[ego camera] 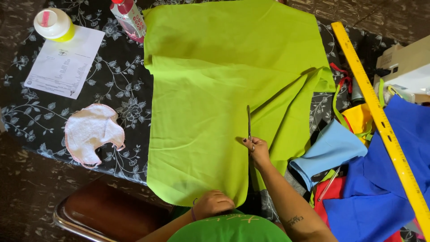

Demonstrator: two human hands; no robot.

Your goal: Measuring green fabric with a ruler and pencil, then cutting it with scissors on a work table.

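The right hand point(257, 150) grips scissors point(249, 124), fingers closed in the handles, blades pointing straight away along the lime-green fabric point(215, 89) on the floral tablecloth point(116, 76). The left hand point(212, 202) is fisted on the fabric's near edge, just left of the cut line.

Showing on the table point(27, 116): one lime-green fabric sheet point(215, 89), one pair of metal scissors point(249, 123), one white terry bib with pink trim point(92, 132), one printed paper sheet point(65, 62), one long yellow ruler point(380, 121), one white-lidded jar point(53, 23), one pink-labelled bottle point(130, 18), one light-blue folded cloth point(329, 150). Two hands are working.
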